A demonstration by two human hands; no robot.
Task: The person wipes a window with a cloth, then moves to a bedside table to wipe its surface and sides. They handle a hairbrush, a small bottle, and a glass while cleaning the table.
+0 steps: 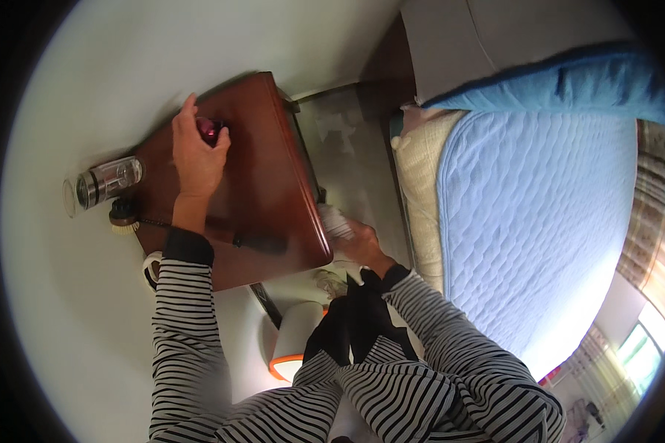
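My left hand (198,160) is curled around a small, shiny dark-red object (208,130) at the far side of a polished red-brown wooden bedside table (255,183). The fingers hide much of that object, so its kind is unclear. Beside the table's right edge, lower than its top, my right hand (361,242) grips a grey-and-white striped cloth (335,221). A clear glass bottle with a metal-banded lid (111,180) stands at the table's left edge. Close by it is a round scrub brush with a dark handle and pale bristles (123,217).
A bed with a light-blue quilted pad (532,210) fills the right side, a grey headboard (510,33) behind it. A white wall (77,266) borders the table's left. Near my legs stands a white bin with an orange rim (296,338). A narrow floor gap (354,144) separates table and bed.
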